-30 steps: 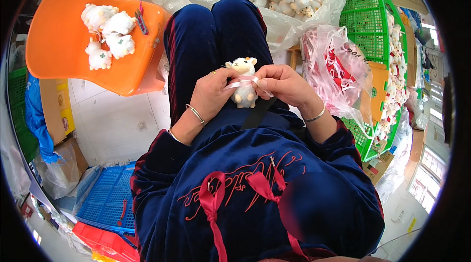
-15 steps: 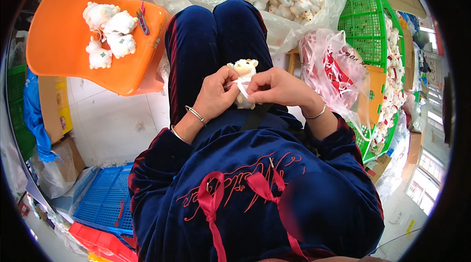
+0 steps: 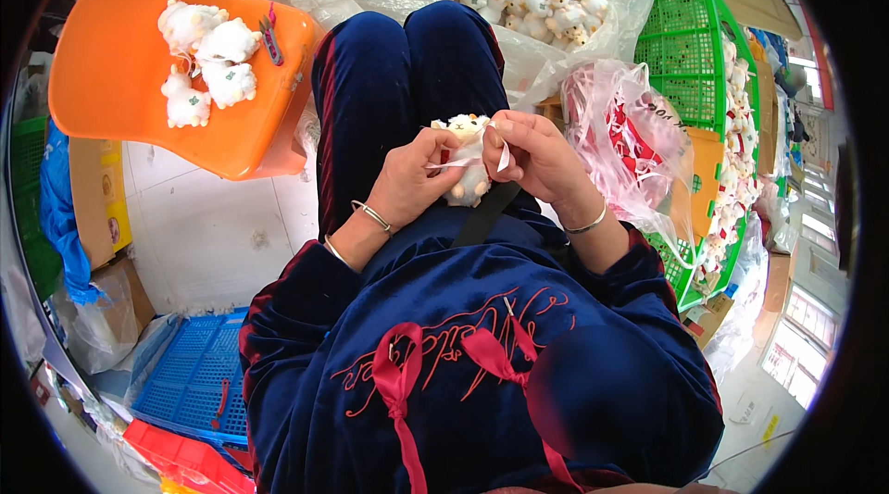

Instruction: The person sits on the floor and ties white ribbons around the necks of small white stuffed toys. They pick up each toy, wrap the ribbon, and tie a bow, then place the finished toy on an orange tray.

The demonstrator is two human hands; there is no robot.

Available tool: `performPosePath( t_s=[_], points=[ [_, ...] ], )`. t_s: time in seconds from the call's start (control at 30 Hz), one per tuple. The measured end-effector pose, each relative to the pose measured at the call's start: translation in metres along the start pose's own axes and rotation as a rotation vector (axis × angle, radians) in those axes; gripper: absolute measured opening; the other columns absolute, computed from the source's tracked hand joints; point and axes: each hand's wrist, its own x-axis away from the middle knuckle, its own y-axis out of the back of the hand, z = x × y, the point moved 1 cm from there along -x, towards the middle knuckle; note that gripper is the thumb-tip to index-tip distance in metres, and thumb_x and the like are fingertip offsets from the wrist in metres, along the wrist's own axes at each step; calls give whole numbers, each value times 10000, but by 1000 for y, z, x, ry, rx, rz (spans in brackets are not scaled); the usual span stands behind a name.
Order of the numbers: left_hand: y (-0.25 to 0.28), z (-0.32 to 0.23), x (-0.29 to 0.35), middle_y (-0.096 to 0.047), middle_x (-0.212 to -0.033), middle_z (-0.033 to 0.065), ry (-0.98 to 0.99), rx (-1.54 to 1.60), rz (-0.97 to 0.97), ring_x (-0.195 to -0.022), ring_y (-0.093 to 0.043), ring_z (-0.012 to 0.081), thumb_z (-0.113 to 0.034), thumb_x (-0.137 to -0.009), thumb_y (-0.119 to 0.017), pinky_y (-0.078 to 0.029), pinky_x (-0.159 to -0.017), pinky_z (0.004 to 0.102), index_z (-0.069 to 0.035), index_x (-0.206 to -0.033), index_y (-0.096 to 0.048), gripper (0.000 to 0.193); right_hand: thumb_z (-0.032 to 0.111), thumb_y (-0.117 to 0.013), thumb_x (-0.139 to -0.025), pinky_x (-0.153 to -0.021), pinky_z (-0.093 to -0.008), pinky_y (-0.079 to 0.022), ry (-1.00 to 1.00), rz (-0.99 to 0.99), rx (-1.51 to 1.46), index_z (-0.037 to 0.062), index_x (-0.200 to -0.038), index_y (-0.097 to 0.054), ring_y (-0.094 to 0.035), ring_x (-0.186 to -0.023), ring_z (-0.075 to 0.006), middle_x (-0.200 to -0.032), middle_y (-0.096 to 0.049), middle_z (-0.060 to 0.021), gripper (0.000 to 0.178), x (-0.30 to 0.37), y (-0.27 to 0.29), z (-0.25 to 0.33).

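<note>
Near the centre of the frame, a small white plush animal with cream face and feet (image 3: 469, 183) lies face up on your lap, its head toward the top of the picture, against your dark blue velvet trousers (image 3: 366, 68). Your left hand (image 3: 407, 168) pinches a narrow, shiny, pale ribbon (image 3: 455, 162) between thumb and forefinger, just beside the toy's left-of-frame flank. Your right hand (image 3: 539, 159) has its thumb and fingers closed on the ribbon by the toy's head, and a short tail hangs below the grip. The ribbon crosses the toy at the neck; whether a loop or knot has formed there is too small to tell.

To handle this well, keep both pinches close to the neck and draw the two sides evenly, so that the band stays centred under the chin. Smooth out any twist before you pull snug, and ease off if the plush starts to pucker. Let your lower fingers steady the body, since a soft toy will probably roll on velvet.

At upper left, small snips with a pink handle (image 3: 270, 42) rest beside similar white toys (image 3: 231, 43) on an orange plastic chair (image 3: 111, 77).
</note>
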Motion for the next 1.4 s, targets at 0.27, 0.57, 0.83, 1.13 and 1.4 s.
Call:
performPosePath(
  t_s=[0.27, 0.57, 0.83, 1.13, 1.4],
  points=[
    [-2, 7, 2, -703, -903, 79, -113, 50, 21, -787, -679, 118, -80, -915, -703, -539, -719, 249, -22, -1167, -605, 277, 225, -524, -1057, -575, -268, -376, 10, -25, 115, 51, -838, -541, -401, -546, -99, -694, -529, -36, 280, 6, -4, 0],
    [3, -7, 0, -711, -903, 89, -127, 2, 55, -794, -680, 94, -63, -906, -697, -535, -717, 246, -18, -1179, -604, 293, 234, -556, -1031, -881, -382, -520, 47, 17, 81, 59, -843, -529, -495, -626, -124, -690, -514, -25, 258, 7, -1, -7],
    [11, -11, -1, -696, -835, 107, -207, -311, -9, -767, -690, 289, -168, -862, -735, -545, -721, 379, -78, -1006, -690, 175, 230, -572, -1014, -993, -427, -521, 45, 33, 104, 58, -860, -545, -502, -622, -126, -689, -520, -23, 232, 5, -6, -7],
    [22, -37, -8, -702, -941, -4, -411, -681, -107, -993, -637, 210, -133, -793, -766, -338, -1069, 473, -120, -884, -749, 94, 257, -581, -1016, -968, -412, -518, 2, 32, 155, 50, -863, -556, -515, -630, -129, -705, -550, -35, 258, 5, -4, -9],
    [21, -17, -9, -709, -900, 32, -407, -437, -13, -912, -660, 220, -161, -833, -748, -458, -956, 417, -110, -895, -729, 82, 207, -598, -1032, -649, -223, -478, -31, 37, 187, 31, -906, -617, -562, -663, -81, -796, -623, -36, 217, 8, 5, -8]
  ],
)
